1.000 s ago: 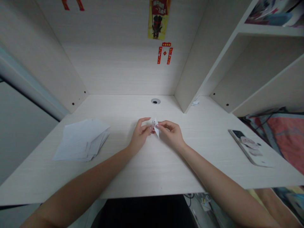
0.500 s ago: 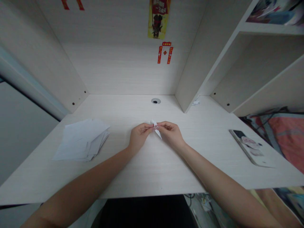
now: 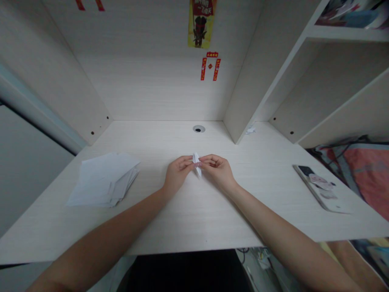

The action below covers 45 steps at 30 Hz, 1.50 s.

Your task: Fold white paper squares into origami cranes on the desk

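A small piece of folded white paper point(image 3: 196, 158) is held upright between both hands, just above the middle of the pale desk point(image 3: 182, 227). My left hand point(image 3: 178, 172) pinches its left side with thumb and fingertips. From the other side, my right hand point(image 3: 219, 170) grips it the same way, the two thumbs meeting near its middle. One narrow pointed end sticks out below the thumbs and a wider end shows above them. Fingertips cover the central folds.
A loose stack of white paper sheets point(image 3: 101, 178) lies on the left. Toward the right edge is a phone point(image 3: 316, 186) with stickers on its back. Behind the hands are a cable hole point(image 3: 199, 129) and an upright divider point(image 3: 246, 89). A red-orange fabric item point(image 3: 364, 170) sits far right.
The folded paper has turned from a slant to nearly upright, its lower tip swinging left. Both hands keep their pinch and have shifted only slightly.
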Available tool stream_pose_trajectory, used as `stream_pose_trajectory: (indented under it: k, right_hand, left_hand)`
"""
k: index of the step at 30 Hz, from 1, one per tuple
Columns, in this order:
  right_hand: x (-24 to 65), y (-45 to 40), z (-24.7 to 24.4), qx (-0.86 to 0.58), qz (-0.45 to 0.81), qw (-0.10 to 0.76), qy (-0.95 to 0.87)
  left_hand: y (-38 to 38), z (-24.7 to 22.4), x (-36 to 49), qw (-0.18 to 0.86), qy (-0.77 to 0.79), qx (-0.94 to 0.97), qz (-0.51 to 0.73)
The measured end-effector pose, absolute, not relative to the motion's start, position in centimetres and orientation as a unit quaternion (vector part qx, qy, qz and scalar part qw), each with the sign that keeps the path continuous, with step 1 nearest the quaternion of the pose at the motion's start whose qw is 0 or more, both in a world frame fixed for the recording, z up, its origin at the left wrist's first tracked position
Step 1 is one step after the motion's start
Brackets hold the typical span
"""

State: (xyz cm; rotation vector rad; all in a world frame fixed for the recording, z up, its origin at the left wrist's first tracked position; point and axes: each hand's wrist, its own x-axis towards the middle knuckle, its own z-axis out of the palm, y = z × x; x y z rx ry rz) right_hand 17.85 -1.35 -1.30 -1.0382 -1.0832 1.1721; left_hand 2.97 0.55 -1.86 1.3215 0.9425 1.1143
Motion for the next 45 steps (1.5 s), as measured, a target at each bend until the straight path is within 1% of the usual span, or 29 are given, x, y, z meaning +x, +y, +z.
stream_pose_trajectory:
  k: [5,10,15,21,23,27,29,33,36,41,45]
  right_hand:
    - [17.9,-1.2,-1.6,-0.454,0.494,0.576,-0.467]
    - [18.0,-1.2,-1.8,-0.472,0.455,0.568,-0.497]
    - [18.0,-1.3,-2.0,-0.479,0.394,0.560,-0.549]
    - [18.0,-1.3,-2.0,-0.468,0.398,0.562,-0.555]
    - [18.0,-1.3,-2.0,-0.473,0.388,0.547,-0.571]
    - [18.1,-1.2,-2.3,-0.510,0.344,0.491,-0.617]
    - [18.1,-1.2,-2.5,-0.517,0.351,0.480,-0.615]
    - [17.9,-1.2,-2.7,-0.513,0.437,0.474,-0.567]
    - [17.9,-1.2,-2.5,-0.497,0.466,0.479,-0.554]
    - [18.0,-1.2,-2.3,-0.488,0.470,0.482,-0.556]
    - [17.9,-1.6,-2.1,-0.505,0.407,0.475,-0.595]
  left_hand:
    - [0.8,-2.1,3.1,0.559,0.399,0.551,0.473]
    - [0.9,-2.3,3.1,0.562,0.398,0.554,0.469]
    - [0.6,-1.9,3.1,0.527,0.418,0.572,0.469]
    - [0.7,-2.0,3.1,0.500,0.439,0.574,0.477]
    - [0.8,-2.1,3.0,0.501,0.443,0.566,0.482]
    - [0.8,-1.9,3.1,0.519,0.436,0.552,0.487]
    - [0.8,-1.8,3.1,0.524,0.432,0.551,0.485]
    - [0.7,-1.7,3.1,0.529,0.422,0.561,0.477]
    - [0.6,-1.6,3.1,0.526,0.414,0.572,0.474]
    - [0.7,-1.7,3.0,0.528,0.401,0.588,0.462]
    - [0.8,-1.8,2.9,0.530,0.398,0.587,0.466]
